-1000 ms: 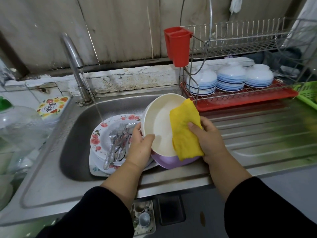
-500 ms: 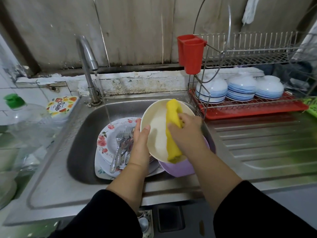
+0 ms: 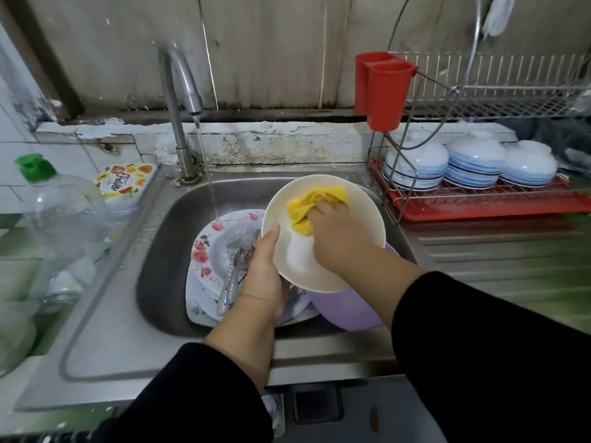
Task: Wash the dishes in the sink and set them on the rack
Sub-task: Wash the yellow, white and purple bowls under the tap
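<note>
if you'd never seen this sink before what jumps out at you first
The yellow cloth stands out most, pressed by the right hand inside the cream bowl, which the left hand holds tilted over the sink. Next comes the red cutlery holder hung on the rack at upper right. Water runs from the tap onto the floral plates.

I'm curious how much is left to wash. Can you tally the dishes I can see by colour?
Cream bowl, held over the sink: 1
Purple bowl: 1
Floral plates, stacked, count unclear: at least 2
White bowls with blue bands on the rack: 3
Total: at least 7
</note>
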Available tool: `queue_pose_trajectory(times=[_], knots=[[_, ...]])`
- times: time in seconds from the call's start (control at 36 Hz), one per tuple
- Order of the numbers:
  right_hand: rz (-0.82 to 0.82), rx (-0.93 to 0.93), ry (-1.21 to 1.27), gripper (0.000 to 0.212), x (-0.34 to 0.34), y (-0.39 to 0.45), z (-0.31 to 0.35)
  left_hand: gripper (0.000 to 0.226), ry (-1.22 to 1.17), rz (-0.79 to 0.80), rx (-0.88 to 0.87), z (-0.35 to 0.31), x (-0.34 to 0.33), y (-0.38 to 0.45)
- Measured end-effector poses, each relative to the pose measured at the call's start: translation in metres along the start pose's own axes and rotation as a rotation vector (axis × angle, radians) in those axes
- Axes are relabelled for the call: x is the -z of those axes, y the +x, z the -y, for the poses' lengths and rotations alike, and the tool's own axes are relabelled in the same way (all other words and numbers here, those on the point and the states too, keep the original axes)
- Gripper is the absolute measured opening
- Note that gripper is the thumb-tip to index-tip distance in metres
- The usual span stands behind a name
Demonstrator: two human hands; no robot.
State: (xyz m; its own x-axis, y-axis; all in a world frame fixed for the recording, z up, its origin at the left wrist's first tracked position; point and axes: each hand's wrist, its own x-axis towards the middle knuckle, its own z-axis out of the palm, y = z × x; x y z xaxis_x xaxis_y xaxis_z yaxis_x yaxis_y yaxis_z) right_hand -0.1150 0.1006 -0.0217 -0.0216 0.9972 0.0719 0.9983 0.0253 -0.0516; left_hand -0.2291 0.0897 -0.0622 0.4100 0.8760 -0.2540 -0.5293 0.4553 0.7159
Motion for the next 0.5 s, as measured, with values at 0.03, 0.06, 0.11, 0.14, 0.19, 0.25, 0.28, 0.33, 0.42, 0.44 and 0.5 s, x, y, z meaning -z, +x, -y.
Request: queue_pose_trajectory(times=[0.03, 0.06, 0.11, 0.14, 0.19, 0.25, 0.28, 0.33, 0.42, 0.44, 0.5], knots=[[0.025, 0.05, 0.05, 0.039, -0.001, 0.001, 0.005, 0.039, -0.007, 0.005, 0.001, -0.001, 0.0, -0.002], [0.059, 0.102, 0.115, 0.034, -0.003, 0.0, 0.01, 0.041, -0.012, 0.002, -0.003, -0.001, 0.0, -0.002], [0.175, 0.204, 0.209, 0.026, -0.001, -0.007, 0.017, 0.047, -0.031, -0.034, -0.02, -0.003, -0.001, -0.002], [0.244, 0.229, 0.201, 0.027, 0.0, -0.013, 0.017, 0.047, -0.056, -0.062, -0.032, -0.006, -0.003, -0.004], [0.352, 0.185, 0.048, 0.032, 0.005, -0.021, 0.012, 0.046, -0.086, -0.132, -0.076, -0.008, -0.006, -0.004], [0.309, 0.123, -0.209, 0.031, 0.01, -0.016, 0.007, 0.056, -0.043, -0.177, -0.117, -0.008, -0.005, 0.0], [0.268, 0.094, -0.31, 0.033, 0.011, -0.011, 0.005, 0.051, -0.023, -0.187, -0.127, -0.007, -0.004, 0.002], [0.157, 0.005, -0.324, 0.042, 0.012, 0.002, 0.002, 0.04, -0.019, -0.164, -0.12, -0.006, -0.002, 0.003], [0.012, 0.054, -0.091, 0.041, 0.006, 0.013, 0.006, 0.042, -0.029, -0.091, -0.093, -0.006, -0.001, -0.001], [0.008, 0.111, 0.015, 0.036, 0.002, 0.013, 0.009, 0.04, -0.031, -0.063, -0.09, -0.006, 0.0, -0.002], [0.095, 0.207, 0.228, 0.025, -0.001, 0.002, 0.02, 0.038, -0.049, -0.032, -0.07, -0.006, 0.0, -0.003]])
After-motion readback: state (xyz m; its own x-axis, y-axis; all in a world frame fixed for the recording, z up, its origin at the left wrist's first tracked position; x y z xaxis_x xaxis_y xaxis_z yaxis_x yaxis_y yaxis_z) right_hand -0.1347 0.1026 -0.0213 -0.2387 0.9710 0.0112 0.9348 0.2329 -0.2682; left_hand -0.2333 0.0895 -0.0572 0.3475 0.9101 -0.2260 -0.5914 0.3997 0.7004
